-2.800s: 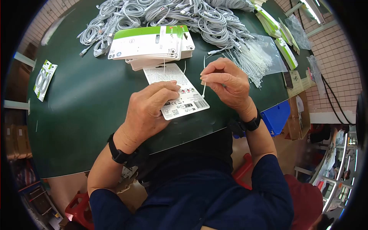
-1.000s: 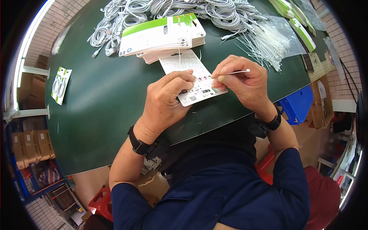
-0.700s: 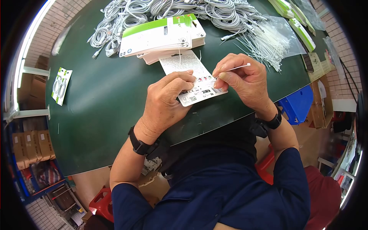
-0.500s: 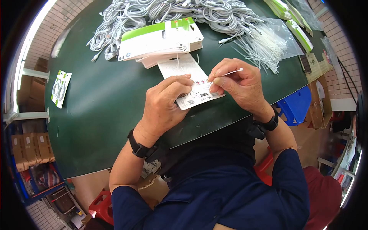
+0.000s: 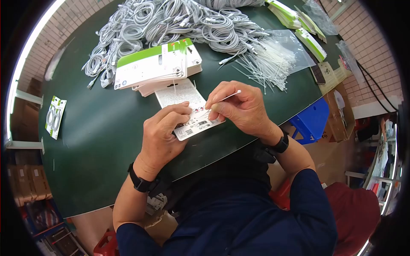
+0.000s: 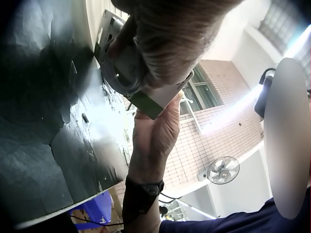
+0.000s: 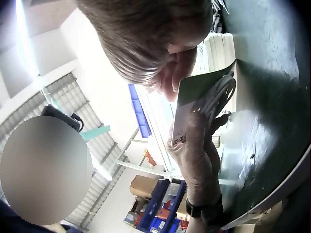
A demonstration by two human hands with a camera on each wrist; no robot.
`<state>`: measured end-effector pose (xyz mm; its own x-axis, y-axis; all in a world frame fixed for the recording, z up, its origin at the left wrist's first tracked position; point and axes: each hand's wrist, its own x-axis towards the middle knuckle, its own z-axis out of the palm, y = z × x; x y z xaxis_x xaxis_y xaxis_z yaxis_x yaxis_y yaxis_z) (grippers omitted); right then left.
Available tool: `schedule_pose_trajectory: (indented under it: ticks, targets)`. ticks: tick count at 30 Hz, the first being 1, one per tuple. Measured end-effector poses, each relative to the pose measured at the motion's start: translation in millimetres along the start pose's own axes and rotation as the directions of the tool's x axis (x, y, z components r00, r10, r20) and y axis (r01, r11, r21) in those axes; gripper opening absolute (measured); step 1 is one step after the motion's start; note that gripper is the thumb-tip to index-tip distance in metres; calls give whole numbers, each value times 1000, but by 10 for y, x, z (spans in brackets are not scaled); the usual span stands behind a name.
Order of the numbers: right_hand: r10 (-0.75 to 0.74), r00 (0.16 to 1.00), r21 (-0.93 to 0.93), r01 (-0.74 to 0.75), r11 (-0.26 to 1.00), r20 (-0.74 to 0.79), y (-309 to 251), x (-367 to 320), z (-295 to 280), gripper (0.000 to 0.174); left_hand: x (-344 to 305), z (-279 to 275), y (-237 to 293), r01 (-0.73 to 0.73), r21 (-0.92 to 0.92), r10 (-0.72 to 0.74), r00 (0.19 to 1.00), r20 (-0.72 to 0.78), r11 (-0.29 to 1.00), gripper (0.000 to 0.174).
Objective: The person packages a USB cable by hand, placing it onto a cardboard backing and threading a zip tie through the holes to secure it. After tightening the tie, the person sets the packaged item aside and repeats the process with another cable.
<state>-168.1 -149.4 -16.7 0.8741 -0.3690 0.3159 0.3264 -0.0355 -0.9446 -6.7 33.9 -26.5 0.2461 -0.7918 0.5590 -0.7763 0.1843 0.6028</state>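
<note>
A white printed packaging card (image 5: 181, 91) lies face down in front of the person, its back covered in small print. The left hand (image 5: 162, 132) grips the card's left side, thumb on top. In the right wrist view a coiled grey cable (image 7: 222, 97) shows against the card's underside. The right hand (image 5: 241, 109) pinches a thin white cable tie (image 5: 232, 94) at the card's right part. The tie's head sticks up past the fingers, and its lower end is at the card's surface. Another white tie end (image 5: 174, 87) stands up near the card's top.
Behind the card is a stack of green and white cards (image 5: 149, 68). Grey coiled cables (image 5: 183, 27) are heaped at the back, with loose cable ties (image 5: 269, 64) to their right. A card with a cable (image 5: 54, 117) lies at left. Card bundles (image 5: 311, 45) lie at right.
The right hand has turned the cable tie from upright beside the card to slanting, and brought its end down to the card. The left hand keeps its grip. The head view has shifted.
</note>
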Motion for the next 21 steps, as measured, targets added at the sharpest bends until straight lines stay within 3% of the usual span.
schedule_pose_trajectory:
  ticks: [14, 17, 21]
  targets:
    - [0, 1000, -31, -1, 1000, -5, 19, 24, 9, 6, 2, -3, -12, 7, 12, -7, 1000, 11, 1000, 31]
    - [-165, 984, -176, 175, 969, 69, 86, 46, -9, 6, 4, -1, -12, 11, 9, -11, 1000, 7, 1000, 31]
    - [-256, 924, -389, 355, 850, 284, -19, 115, -58, 11, 1, 19, -29, -6, 23, 6, 1000, -9, 1000, 31]
